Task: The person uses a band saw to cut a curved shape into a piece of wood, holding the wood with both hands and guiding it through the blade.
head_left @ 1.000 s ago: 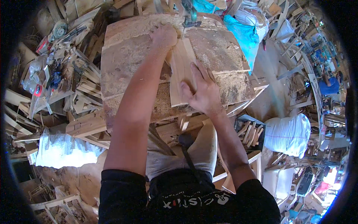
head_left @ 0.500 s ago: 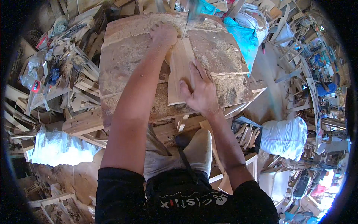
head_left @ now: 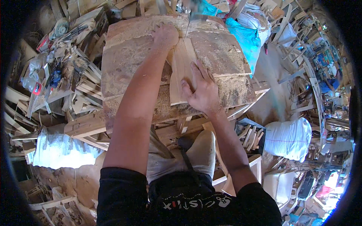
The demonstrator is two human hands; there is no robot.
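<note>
A pale wooden board (head_left: 182, 71) lies lengthwise on a worn wooden worktable (head_left: 128, 56) strewn with sawdust. At its far end stands a thin upright saw blade (head_left: 186, 30), below a blurred greenish machine part (head_left: 194, 10). My left hand (head_left: 166, 34) rests beside that end, fingers spread on the table and its inner edge against the board. My right hand (head_left: 203, 88) lies flat on the near right part of the board, thumb apart and fingers stretched along it. The undersides of both hands are hidden.
Wood offcuts (head_left: 88, 84) are heaped on the left, with a plastic bottle (head_left: 32, 84) among them. A turquoise sack (head_left: 245, 39) touches the table's far right side. On the right stands a stuffed white sack (head_left: 288, 139). Another person (head_left: 332, 84) is at the far right.
My hands and the board look almost unmoved; the board may have shifted very slightly toward the blade. The whole view has shifted by a few pixels.
</note>
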